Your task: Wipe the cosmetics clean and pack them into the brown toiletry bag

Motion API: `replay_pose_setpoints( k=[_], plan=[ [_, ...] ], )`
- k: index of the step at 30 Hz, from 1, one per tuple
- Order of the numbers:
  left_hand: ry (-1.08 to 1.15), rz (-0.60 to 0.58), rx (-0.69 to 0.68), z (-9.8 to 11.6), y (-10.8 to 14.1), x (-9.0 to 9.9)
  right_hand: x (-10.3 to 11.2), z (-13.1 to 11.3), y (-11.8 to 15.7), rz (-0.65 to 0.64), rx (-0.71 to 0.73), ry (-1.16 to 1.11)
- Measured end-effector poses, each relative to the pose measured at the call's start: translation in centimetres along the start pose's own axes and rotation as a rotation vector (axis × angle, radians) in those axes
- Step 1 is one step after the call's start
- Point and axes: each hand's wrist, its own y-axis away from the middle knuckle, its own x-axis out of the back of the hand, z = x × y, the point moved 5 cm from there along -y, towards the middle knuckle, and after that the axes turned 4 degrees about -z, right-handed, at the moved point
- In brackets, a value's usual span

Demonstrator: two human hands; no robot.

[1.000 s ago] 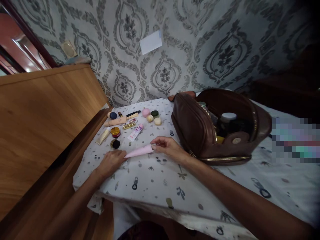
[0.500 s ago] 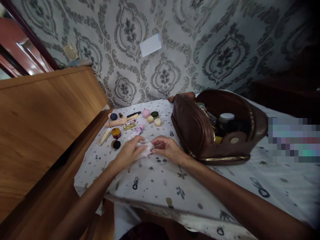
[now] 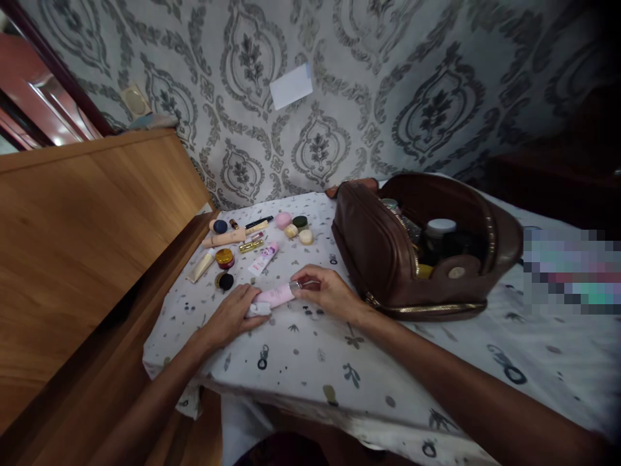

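A pink tube [image 3: 279, 295] with a silver cap lies between my hands, low over the patterned tablecloth. My right hand [image 3: 324, 291] pinches the tube by its silver cap. A crumpled white cloth or tissue [image 3: 259, 309] is held in my left hand [image 3: 236, 312], against the tube's left end. Just beyond lies a white and pink tube [image 3: 264, 258]. To the left are an amber-lidded jar [image 3: 224, 258], a black-topped round container [image 3: 225, 280] and a cream tube [image 3: 200, 266].
An unzipped brown bag [image 3: 412, 259] with jars inside stands right of my hands. Further back are a pink sponge [image 3: 283, 221], small round pots, a peach tube [image 3: 226, 239] and a black pen-like item [image 3: 259, 222]. A wooden panel [image 3: 107, 246] borders the left side.
My left hand has moved left and down along the tube with the white cloth, uncovering the pink body. My right hand has stayed at the cap.
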Motion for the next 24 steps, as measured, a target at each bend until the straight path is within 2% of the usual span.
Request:
replay_pose_setpoints(
  k=[6,12,14,16,21,24],
  plan=[
    [0.083,-0.010,0.006,-0.1,0.5,0.2,-0.4,-0.9,0.3,0.035,0.059,0.077],
    [0.216,-0.019,0.114,-0.1,0.8,1.4,-0.8,-0.9,0.4,-0.008,-0.047,-0.061],
    [0.263,0.013,0.170,-0.2,0.7,1.7,-0.5,-0.9,0.3,0.010,-0.069,-0.124],
    [0.332,0.122,0.220,-0.4,0.5,2.2,-0.2,-0.8,0.2,0.030,-0.089,-0.186],
    [0.435,0.571,0.223,-1.0,-0.9,4.5,-0.4,-0.1,0.2,0.020,-0.186,-0.402],
    [0.436,0.740,0.221,-1.5,-2.3,5.6,-0.7,0.1,0.3,0.017,-0.219,-0.545]
  ],
)
